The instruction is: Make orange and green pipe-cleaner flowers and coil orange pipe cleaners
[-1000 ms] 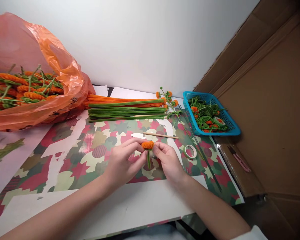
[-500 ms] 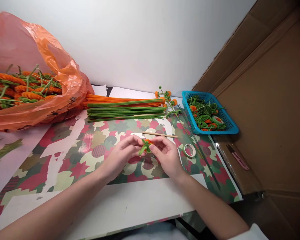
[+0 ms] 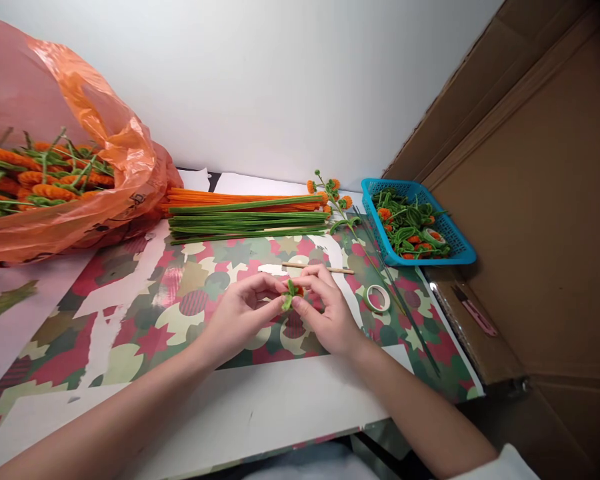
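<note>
Between both hands, above the patterned table covering [image 3: 180, 300], is a small pipe-cleaner flower [image 3: 291, 294], green at the front with orange showing behind. My left hand [image 3: 245, 307] pinches its left side between thumb and fingers. From the other side my right hand [image 3: 330, 310] grips it, thumb at the front and fingers curled over the top. Fingertips hide part of the flower. Just beyond the hands lies a thin wooden stick [image 3: 320, 268]. A roll of tape [image 3: 378, 299] lies to the right of my right hand.
Green pipe cleaners [image 3: 245, 223] and orange pipe cleaners [image 3: 230, 197] lie across the back. At left bulges an orange plastic bag [image 3: 135, 173] full of flower pieces. A blue basket [image 3: 420, 261], a long-stemmed flower [image 3: 347, 223], dark stems [image 3: 410, 320] and a pink cutter [image 3: 480, 317] are at right.
The flower has turned a little in my fingers, its green part now more upright. My right fingers have shifted over its top, and my left thumb has come forward against it.
</note>
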The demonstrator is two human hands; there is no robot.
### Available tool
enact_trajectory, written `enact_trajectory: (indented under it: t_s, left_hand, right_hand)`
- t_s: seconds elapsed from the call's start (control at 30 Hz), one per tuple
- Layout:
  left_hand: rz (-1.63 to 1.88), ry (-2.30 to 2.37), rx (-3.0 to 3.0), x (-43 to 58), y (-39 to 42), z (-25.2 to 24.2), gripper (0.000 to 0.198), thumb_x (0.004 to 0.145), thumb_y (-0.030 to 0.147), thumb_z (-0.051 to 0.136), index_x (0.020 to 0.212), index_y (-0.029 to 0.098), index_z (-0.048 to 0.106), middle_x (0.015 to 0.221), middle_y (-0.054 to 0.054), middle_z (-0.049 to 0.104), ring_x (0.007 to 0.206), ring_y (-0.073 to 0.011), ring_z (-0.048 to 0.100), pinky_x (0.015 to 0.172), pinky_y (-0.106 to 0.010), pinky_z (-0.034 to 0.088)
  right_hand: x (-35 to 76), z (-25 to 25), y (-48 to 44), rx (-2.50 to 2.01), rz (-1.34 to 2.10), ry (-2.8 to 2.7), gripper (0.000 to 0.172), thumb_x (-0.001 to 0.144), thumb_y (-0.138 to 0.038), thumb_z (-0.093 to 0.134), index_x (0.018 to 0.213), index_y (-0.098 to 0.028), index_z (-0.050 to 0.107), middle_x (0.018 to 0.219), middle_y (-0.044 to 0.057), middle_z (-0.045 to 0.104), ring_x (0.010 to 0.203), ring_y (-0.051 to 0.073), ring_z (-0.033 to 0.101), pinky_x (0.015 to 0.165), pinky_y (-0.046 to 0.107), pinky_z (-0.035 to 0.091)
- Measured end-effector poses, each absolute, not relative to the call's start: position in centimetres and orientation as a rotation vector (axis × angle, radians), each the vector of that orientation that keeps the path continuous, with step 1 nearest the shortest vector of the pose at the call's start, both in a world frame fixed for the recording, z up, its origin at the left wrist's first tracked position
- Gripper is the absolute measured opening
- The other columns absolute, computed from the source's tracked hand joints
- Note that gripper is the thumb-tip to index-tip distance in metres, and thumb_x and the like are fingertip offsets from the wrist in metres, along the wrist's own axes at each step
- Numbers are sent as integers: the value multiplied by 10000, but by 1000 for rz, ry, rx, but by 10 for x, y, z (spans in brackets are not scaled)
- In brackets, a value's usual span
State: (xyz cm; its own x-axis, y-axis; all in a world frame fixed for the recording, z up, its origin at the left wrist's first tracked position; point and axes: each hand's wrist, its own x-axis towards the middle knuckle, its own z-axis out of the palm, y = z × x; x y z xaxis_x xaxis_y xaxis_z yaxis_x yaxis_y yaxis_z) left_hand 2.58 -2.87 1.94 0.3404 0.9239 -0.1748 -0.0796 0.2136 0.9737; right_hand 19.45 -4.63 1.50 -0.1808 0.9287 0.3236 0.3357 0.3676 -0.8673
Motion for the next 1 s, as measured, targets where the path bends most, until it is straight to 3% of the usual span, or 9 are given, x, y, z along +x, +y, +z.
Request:
enact_trajectory:
  t_s: [0.2, 0.53, 0.73, 0.83, 1.0]
  left_hand:
    - [823, 1048, 1092, 28, -30, 23, 246, 694, 375, 754, 726, 172, 618, 701, -2, 630, 626, -141, 628, 583, -251, 531]
    - [785, 1061, 941, 28, -30, 26, 212, 665, 312, 755, 690, 167, 602, 686, 17, 621, 613, -109, 620, 625, -226, 536]
    - [714, 1076, 1019, 30, -30, 23, 186, 686, 308, 705, 691, 163, 588, 660, 22, 608, 612, -105, 601, 602, -217, 517]
    - [636, 1103, 1076, 29, -29, 22, 153, 677, 269, 675, 652, 163, 568, 641, 19, 609, 625, -117, 607, 595, -223, 512]
    - [543, 1122, 1208, 24, -28, 18, 89, 688, 238, 650, 697, 160, 609, 594, 23, 612, 562, -110, 574, 538, -216, 474]
  right_hand:
    - [193, 12, -46, -1081, 585, -1703, 106, 833, -152, 624, 847, -239, 683, 932, 27, 539, 901, 170, 550, 804, 344, 477]
    - [202, 18, -43, -932, 244, -1906, 161, 807, -96, 604, 815, -241, 673, 803, 20, 669, 764, 166, 565, 699, 337, 489]
    - [210, 30, -46, -776, -488, -2202, 121, 815, -156, 679, 824, -276, 694, 1065, -29, 718, 1062, 177, 527, 909, 349, 418]
    - [212, 34, -48, -732, -610, -2315, 117, 854, -172, 652, 831, -280, 689, 1107, -66, 714, 1173, 149, 510, 1009, 374, 323]
    - [215, 29, -48, -817, -459, -2363, 170, 895, -132, 575, 842, -256, 678, 831, -71, 748, 966, 148, 612, 948, 410, 268]
